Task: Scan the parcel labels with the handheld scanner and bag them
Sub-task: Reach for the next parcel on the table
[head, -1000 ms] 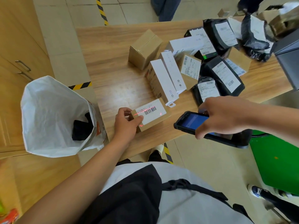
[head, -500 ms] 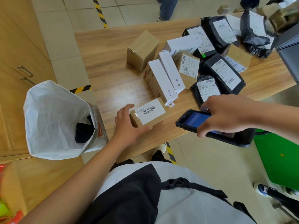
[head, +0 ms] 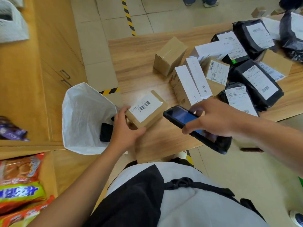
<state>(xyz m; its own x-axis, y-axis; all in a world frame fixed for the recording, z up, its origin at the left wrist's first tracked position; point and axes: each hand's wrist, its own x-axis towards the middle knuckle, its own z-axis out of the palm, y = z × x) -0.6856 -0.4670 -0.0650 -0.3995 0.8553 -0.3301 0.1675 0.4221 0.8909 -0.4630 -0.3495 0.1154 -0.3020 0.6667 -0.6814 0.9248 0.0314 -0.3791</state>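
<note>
My left hand [head: 125, 130] grips a small brown cardboard parcel [head: 148, 110] with a white barcode label, lifted slightly off the wooden table [head: 139, 63] near its left edge. My right hand [head: 216, 118] holds the black handheld scanner [head: 188, 118], its blue screen facing up, just right of that parcel. A white woven bag [head: 82, 115] stands open on the floor left of the table, with a black item lying at its bottom.
Several parcels crowd the table's right half: a brown box [head: 169, 56], white boxes [head: 188, 84], black mailers with labels [head: 255, 81]. Wooden cabinets [head: 49, 71] stand left. Snack packets [head: 19, 185] lie at lower left. Another person's feet [head: 200, 1] show beyond the table.
The red scan line on the label has gone out. My left hand has lifted the parcel and moved it left toward the bag. The scanner hand has barely shifted.
</note>
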